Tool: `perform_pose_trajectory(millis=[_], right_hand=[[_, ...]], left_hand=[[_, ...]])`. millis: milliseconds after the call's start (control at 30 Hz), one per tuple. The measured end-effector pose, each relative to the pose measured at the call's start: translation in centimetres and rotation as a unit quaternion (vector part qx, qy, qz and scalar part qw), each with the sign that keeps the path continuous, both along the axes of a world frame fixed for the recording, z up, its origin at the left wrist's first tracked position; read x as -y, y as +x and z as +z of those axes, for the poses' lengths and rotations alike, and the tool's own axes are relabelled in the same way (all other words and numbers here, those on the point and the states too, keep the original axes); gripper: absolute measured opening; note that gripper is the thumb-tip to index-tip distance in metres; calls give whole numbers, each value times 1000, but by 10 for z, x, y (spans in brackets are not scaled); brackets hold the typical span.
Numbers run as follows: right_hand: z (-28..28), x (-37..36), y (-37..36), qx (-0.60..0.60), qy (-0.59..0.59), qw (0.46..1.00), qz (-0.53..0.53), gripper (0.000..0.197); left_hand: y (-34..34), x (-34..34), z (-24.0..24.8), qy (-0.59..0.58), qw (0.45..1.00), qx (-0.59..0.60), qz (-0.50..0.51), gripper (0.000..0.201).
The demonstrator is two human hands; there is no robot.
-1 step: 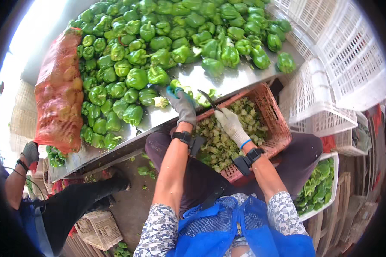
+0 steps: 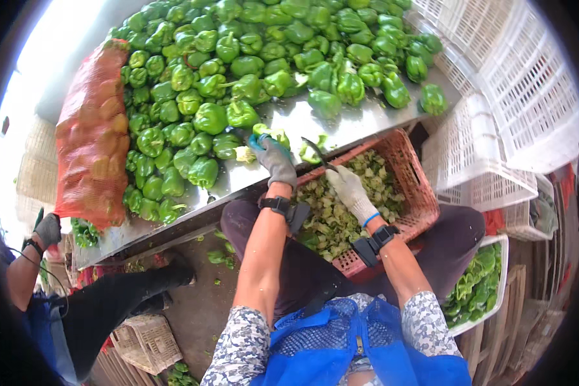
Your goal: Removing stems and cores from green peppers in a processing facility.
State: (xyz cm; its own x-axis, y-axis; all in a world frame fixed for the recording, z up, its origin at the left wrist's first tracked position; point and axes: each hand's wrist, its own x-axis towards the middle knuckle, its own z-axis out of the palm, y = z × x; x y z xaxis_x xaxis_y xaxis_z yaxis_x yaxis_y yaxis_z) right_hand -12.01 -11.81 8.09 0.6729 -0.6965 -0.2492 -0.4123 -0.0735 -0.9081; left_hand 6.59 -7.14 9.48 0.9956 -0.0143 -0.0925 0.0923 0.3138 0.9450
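Vegetable workshop, green peppers (image 2: 210, 118) heaped on metal table (image 2: 238, 177), white crates (image 2: 531, 83), mesh sack (image 2: 95, 138)

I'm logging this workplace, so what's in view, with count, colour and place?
table: one, silver, upper centre
peppers: many, green, heaped on the table
mesh sack: one, red, table's left end
basket: one, reddish, centre
trimmings: many, pale green, in basket
crates: several, white, upper right
tub: one, white, lower right, holding green pieces
floor crate: one, beige, lower left
co-worker: one, dark trousers, left edge
curved knife: one, dark, in right hand
wrist devices: two, black, near centre
legs: two, dark purple, beside basket
left hand: one, grey-gloved, over table
right hand: one, whitish-gloved, over basket
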Motion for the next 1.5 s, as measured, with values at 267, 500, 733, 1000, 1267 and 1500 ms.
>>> perform_pose_trajectory(millis=[267, 500, 733, 1000, 1267, 1500], right_hand=[[8, -10, 15, 51, -153, 985, -55, 30], [41, -19, 15, 172, 52, 979, -98, 32], [30, -39, 13, 173, 75, 981, -40, 27], [38, -52, 6, 149, 151, 976, -57, 27], [54, -52, -9, 165, 178, 969, -52, 26], [39, -45, -38, 147, 156, 975, -64, 24]], left_hand=[[-8, 17, 5, 437, 875, 204, -41, 72], [-1, -27, 32, 446, 850, 264, -93, 54], [29, -104, 6, 624, 730, 279, -12, 55], [38, -132, 3, 99, 985, 22, -137, 28], [-6, -149, 36, -205, 910, -110, -344, 31], [-17, -142, 19, 445, 830, 202, -270, 42]])
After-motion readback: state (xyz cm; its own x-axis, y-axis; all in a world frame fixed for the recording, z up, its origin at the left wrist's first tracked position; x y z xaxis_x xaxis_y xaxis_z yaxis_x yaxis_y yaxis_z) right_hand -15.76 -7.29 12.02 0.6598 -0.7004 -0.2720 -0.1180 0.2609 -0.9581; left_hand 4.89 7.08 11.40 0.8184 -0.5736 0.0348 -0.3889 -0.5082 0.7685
